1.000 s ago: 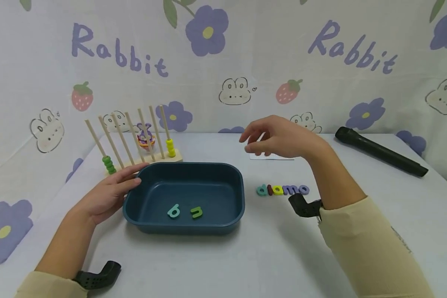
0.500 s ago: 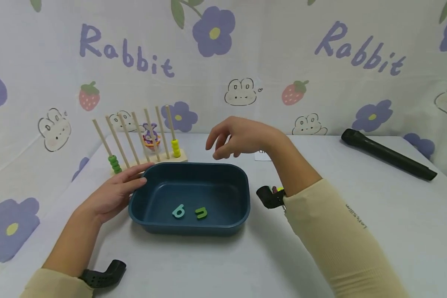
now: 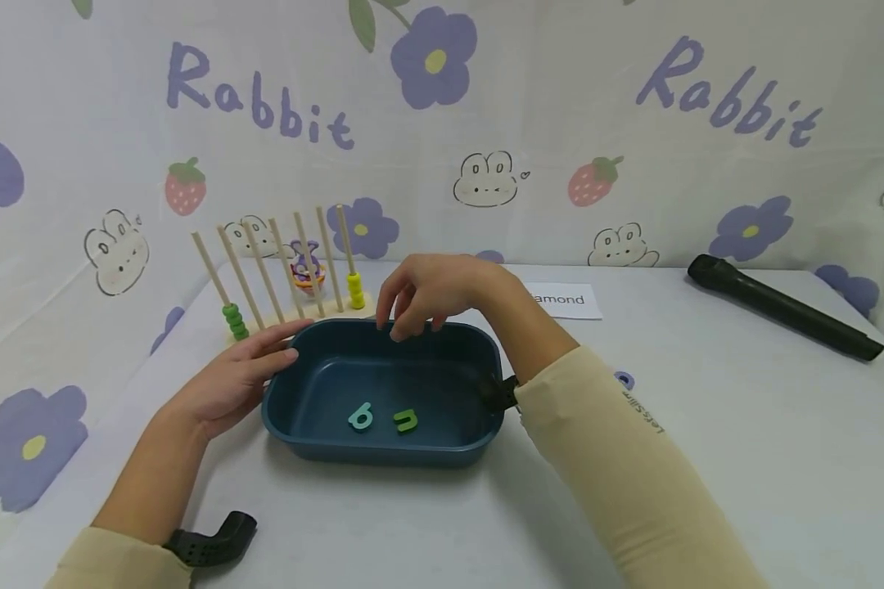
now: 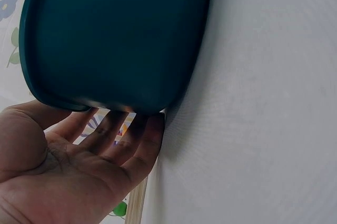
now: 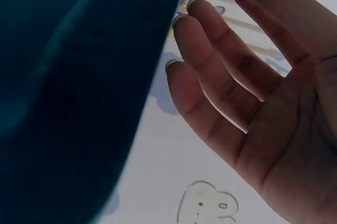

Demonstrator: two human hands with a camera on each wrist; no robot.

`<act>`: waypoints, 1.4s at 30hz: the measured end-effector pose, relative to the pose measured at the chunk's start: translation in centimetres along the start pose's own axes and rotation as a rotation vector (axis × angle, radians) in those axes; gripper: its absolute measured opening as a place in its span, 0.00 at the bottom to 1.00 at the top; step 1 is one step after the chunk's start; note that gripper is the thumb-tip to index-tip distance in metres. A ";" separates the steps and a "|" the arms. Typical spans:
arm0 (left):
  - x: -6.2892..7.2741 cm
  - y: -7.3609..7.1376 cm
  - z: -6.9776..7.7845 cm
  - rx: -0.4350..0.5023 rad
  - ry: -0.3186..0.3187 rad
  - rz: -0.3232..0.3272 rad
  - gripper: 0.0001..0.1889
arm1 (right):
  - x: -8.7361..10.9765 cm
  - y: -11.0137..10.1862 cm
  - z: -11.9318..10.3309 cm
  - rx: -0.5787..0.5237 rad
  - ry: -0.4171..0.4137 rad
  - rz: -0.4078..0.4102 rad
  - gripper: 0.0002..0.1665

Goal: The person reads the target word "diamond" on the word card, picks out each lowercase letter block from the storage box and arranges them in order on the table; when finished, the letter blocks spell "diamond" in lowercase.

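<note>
A dark blue rectangular tub [image 3: 383,450] stands on the table in front of me. My left hand [image 3: 239,376] holds its left end, thumb over the rim and fingers against the outer wall [image 4: 116,39] in the left wrist view. My right hand [image 3: 430,294] hangs over the tub's back rim, fingers loosely bent and holding nothing; the right wrist view shows its fingers [image 5: 210,103] apart from the tub wall. Inside the tub lie a light teal letter [image 3: 361,417] shaped like a b and a green letter n [image 3: 406,420].
A wooden peg abacus [image 3: 364,304] with green and yellow beads stands behind the tub, with a small purple toy [image 3: 306,274] behind it. A printed card [image 3: 567,301] lies at the back. A purple letter o [image 3: 624,379] shows past my right sleeve. A black tube [image 3: 781,307] lies far right.
My right hand has moved left and lowered from beyond the tub's right side to over its back rim. My sleeve now covers most of the letter row. The left hand keeps its hold.
</note>
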State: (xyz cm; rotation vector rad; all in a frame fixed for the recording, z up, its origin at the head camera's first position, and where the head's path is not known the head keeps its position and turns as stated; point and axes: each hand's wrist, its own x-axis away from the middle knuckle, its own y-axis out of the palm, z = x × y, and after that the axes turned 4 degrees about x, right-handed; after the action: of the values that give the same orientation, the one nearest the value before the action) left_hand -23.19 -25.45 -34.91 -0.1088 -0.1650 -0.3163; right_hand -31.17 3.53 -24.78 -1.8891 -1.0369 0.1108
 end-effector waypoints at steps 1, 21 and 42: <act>0.0 0.0 0.0 0.001 -0.002 0.002 0.30 | -0.2 0.2 0.0 0.000 0.002 -0.011 0.12; 0.4 0.0 0.0 0.006 -0.012 0.017 0.30 | -3.4 4.3 -1.0 0.208 0.266 -0.422 0.21; 0.3 -0.1 0.3 0.007 -0.008 0.004 0.30 | -4.2 5.1 -0.6 0.281 0.226 -0.304 0.13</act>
State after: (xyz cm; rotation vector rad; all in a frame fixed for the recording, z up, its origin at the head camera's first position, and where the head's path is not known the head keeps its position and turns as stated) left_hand -23.00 -25.62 -34.55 -0.1038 -0.1735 -0.3115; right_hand -30.47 -0.80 -29.74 -1.4384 -1.0778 -0.1253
